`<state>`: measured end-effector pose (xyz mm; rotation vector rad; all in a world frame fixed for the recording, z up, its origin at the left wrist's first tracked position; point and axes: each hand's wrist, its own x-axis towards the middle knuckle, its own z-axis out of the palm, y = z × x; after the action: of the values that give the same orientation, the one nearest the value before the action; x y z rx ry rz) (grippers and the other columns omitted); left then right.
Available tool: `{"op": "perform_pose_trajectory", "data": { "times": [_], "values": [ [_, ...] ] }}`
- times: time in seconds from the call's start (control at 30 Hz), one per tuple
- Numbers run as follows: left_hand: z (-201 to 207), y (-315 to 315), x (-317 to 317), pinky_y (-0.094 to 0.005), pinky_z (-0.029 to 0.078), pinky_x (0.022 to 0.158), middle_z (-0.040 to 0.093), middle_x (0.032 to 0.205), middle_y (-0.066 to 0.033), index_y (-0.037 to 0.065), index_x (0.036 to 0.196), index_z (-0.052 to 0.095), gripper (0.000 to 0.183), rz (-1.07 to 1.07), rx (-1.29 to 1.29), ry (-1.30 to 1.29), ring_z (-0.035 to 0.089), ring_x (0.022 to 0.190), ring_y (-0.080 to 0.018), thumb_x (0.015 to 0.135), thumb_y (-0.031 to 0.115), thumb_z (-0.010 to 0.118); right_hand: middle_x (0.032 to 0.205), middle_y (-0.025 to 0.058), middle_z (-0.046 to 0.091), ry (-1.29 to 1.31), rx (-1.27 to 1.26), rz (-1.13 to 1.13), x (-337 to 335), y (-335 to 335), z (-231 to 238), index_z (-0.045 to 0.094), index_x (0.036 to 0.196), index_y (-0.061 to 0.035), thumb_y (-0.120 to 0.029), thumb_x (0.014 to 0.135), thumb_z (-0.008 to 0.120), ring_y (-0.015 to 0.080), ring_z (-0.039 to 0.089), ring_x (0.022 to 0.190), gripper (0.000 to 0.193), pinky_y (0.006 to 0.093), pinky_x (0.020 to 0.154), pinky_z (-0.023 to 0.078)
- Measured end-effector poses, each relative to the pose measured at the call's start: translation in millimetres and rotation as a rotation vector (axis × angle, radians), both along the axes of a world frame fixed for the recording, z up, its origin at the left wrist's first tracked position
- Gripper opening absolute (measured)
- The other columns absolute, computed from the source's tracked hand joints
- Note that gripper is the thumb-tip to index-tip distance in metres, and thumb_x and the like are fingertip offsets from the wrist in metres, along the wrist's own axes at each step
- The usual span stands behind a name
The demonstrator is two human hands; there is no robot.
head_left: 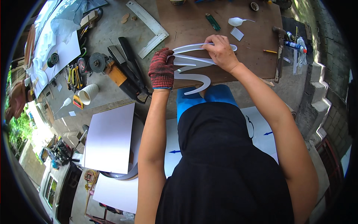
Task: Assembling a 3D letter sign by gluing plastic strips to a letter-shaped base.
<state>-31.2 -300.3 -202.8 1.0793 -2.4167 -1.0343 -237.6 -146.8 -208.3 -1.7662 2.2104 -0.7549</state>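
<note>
My left hand (162,69), in a red and black knitted glove, is closed on the left end of a white curved cut-out (199,77) shaped like flowing script. Bare, my right hand (222,53) pinches a thin white strip (186,49) along the upper edge of that piece. Whether strip and cut-out are joined, I cannot tell. Both are held over the near edge of the brown board (253,41), with the lower curl hanging above my blue-clad legs. The glove hides the left ends of the pieces.
On the bench left of my glove lie an angle grinder (119,77), a metal square (153,33), pliers (74,76) and a white cup (88,94). A green lighter (213,22), white squeeze bottle (236,21), pencil (270,51) and hammer (279,52) lie right. White sheets (109,138) stand lower left.
</note>
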Motion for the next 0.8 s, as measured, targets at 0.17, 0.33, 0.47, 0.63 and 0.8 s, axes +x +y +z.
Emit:
{"op": "perform_pose_trajectory", "data": {
  "times": [0.17, 0.33, 0.47, 0.63, 0.8],
  "values": [
    [1, 1, 7, -0.0403, 0.051, 0.092, 0.069, 0.113, -0.0143, 0.006, 0.103, 0.070, 0.020, 0.114, 0.054, 0.019, 0.065, 0.107, -0.0328, 0.084, 0.003, 0.070, 0.100, 0.0029, 0.061, 0.005, 0.004, 0.000, -1, 0, -1, 0.071, 0.095, -0.0128, -0.001, 0.077, 0.068, 0.0232, 0.060, 0.102, 0.022, 0.0379, 0.091, 0.041],
    [4, 5, 11, -0.0402, 0.051, 0.092, 0.069, 0.112, -0.0144, 0.008, 0.107, 0.070, 0.024, 0.107, 0.062, 0.047, 0.065, 0.107, -0.0332, 0.083, 0.003, 0.070, 0.101, 0.0037, 0.061, -0.005, 0.000, 0.002, -1, 0, 0, 0.071, 0.097, -0.0125, 0.000, 0.076, 0.068, 0.0246, 0.060, 0.103, 0.024, 0.0386, 0.093, 0.042],
    [1, 7, 9, -0.0395, 0.052, 0.091, 0.069, 0.110, -0.0148, 0.009, 0.108, 0.071, 0.024, 0.171, 0.171, 0.011, 0.066, 0.104, -0.0340, 0.084, 0.003, 0.069, 0.101, 0.0060, 0.062, -0.016, -0.010, 0.010, -1, -1, 1, 0.071, 0.098, -0.0116, 0.002, 0.077, 0.069, 0.0269, 0.060, 0.100, 0.025, 0.0392, 0.090, 0.043],
    [-2, 4, 6, -0.0400, 0.053, 0.088, 0.070, 0.106, -0.0140, 0.009, 0.104, 0.073, 0.020, 0.149, 0.099, 0.013, 0.067, 0.099, -0.0342, 0.084, 0.009, 0.072, 0.102, 0.0041, 0.062, -0.021, 0.002, 0.015, -2, 1, 1, 0.072, 0.098, -0.0144, 0.001, 0.077, 0.067, 0.0255, 0.060, 0.103, 0.026, 0.0391, 0.092, 0.041],
    [-11, 1, 6, -0.0374, 0.054, 0.084, 0.072, 0.101, -0.0129, 0.010, 0.100, 0.074, 0.019, 0.107, -0.006, 0.019, 0.069, 0.095, -0.0309, 0.081, 0.012, 0.077, 0.103, 0.0040, 0.062, -0.015, -0.002, 0.015, 0, 0, 2, 0.072, 0.098, -0.0148, 0.000, 0.077, 0.067, 0.0241, 0.060, 0.103, 0.026, 0.0383, 0.092, 0.041]
  ]
}}
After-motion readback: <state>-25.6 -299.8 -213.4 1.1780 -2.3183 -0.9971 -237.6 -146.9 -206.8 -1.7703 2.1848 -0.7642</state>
